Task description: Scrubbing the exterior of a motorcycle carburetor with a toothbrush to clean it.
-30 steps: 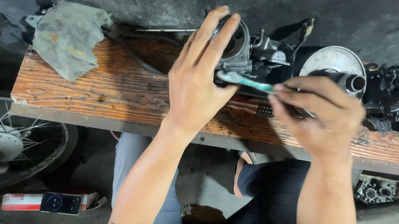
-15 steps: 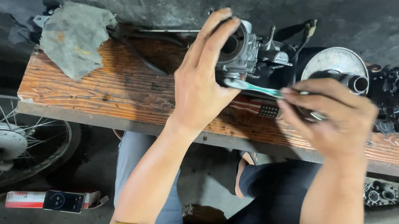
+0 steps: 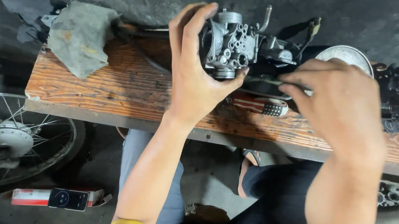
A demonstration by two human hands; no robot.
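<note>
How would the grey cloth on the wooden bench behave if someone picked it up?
The grey cloth lies crumpled with soft folds, so it would probably hang floppy. It looks thin, so likely light. One corner droops over the edge of the wooden bench, so a push may slide it off.

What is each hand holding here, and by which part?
The left hand grips the metal carburetor around its left side and underside. The right hand pinches a thin tool by its handle end.

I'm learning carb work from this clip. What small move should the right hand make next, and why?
Probably ease the tool tip into the carburetor body. The left hand holds it up off the bench, and the right hand has the tool aimed at its lower side.
</note>
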